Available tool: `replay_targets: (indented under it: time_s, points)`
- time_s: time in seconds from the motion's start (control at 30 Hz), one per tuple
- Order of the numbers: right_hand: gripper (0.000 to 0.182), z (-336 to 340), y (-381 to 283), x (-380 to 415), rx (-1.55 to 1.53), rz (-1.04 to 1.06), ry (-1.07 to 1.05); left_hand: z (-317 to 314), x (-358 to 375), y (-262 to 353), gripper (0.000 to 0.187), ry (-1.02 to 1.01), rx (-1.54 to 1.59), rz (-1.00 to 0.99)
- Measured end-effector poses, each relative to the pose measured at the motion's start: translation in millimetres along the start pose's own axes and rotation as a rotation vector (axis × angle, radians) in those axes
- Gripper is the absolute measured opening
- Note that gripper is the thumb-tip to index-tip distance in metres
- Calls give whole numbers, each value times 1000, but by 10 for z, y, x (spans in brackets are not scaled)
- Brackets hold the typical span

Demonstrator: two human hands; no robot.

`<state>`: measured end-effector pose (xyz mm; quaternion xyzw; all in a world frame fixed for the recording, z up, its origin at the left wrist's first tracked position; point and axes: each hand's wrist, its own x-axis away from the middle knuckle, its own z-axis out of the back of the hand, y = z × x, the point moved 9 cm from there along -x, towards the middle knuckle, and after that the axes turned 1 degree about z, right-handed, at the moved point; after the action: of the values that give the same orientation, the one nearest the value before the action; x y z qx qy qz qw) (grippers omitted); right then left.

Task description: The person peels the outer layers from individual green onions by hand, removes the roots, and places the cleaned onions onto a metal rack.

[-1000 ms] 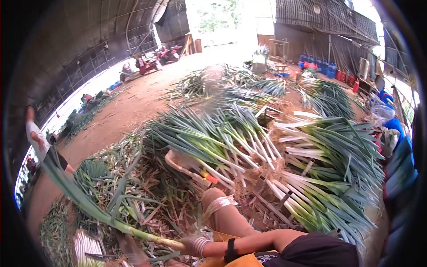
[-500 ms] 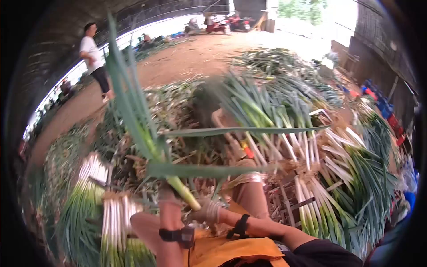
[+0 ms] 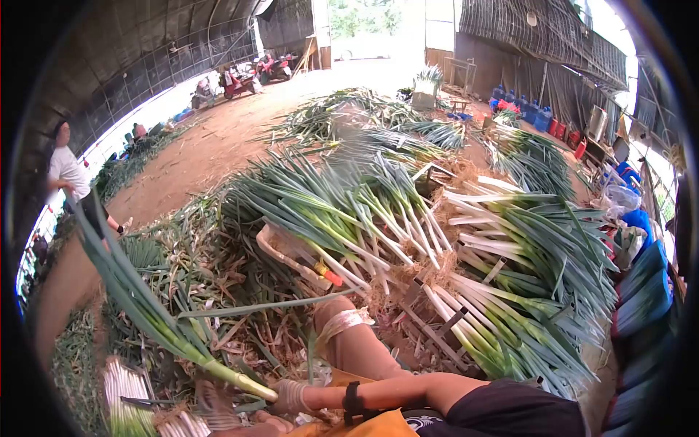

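A long green onion (image 3: 231, 376) slants up to the left in front of me, its blurred green leaves spread out and one leaf sticking out to the right. At its pale lower end, my right hand (image 3: 291, 397), in a light glove, is closed on the stalk. My left hand (image 3: 216, 404), gloved and blurred, is just below the same stalk; its fingers are hidden or smeared. Trimmed white onions (image 3: 127, 386) lie in a bundle at the lower left, beside another partly cut-off bundle (image 3: 178, 422).
Untrimmed green onions (image 3: 342, 211) lie heaped ahead, with more onions (image 3: 502, 313) on a low rack (image 3: 437, 336) at right. Stripped leaves (image 3: 182, 262) cover the ground at left. A person (image 3: 69, 171) stands far left. Motorbikes (image 3: 237, 81) and blue water jugs (image 3: 531, 111) stand farther back.
My view has swung to the right. The green onion and both hands now appear lower and farther left, and the onion is tilted more to the left. My right hand stays at its lower end.
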<state>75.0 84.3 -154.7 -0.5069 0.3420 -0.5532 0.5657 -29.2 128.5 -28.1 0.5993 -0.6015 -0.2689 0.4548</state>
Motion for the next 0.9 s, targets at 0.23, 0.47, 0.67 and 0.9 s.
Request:
replay_targets:
  time_s: [0.23, 0.47, 0.67, 0.9]
  points:
    - [30, 53, -167, 175, 176, -71, -54, 387, -496, 54, 28, 94, -947, -233]
    - [30, -23, -8, 71, 197, -121, -155, 116, -386, -175, 22, -257, -1340, -486]
    - [33, 219, -529, 426, 102, 980, -109, -586, 952, -587, 11, -978, -1185, -604]
    - [27, 260, -590, 275, -93, 358, -218, 369, 189, -267, 40, -551, -662, -172]
